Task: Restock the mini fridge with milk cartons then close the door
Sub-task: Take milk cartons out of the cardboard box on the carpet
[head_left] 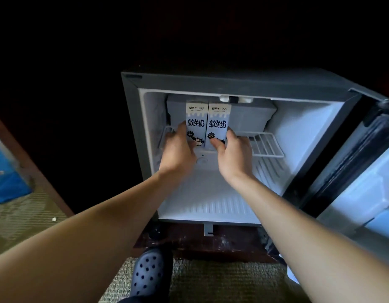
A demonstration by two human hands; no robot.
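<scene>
Two pale-blue milk cartons [195, 123] upright, touching, left hand [178, 149] gripping one, right hand [232, 154] gripping the other

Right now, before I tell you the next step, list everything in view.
mini fridge: one, grey outside, white inside, centre, open
door: one, black seal, pale liner, swung open at right
wire shelf: one, white, upper fridge interior
milk cartons: two, white with black print, left carton and right carton upright side by side at the shelf
package: one, blue, far left edge
shoe: one, dark blue, perforated, bottom centre
hands: two; left hand grips the left carton, right hand grips the right carton
</scene>
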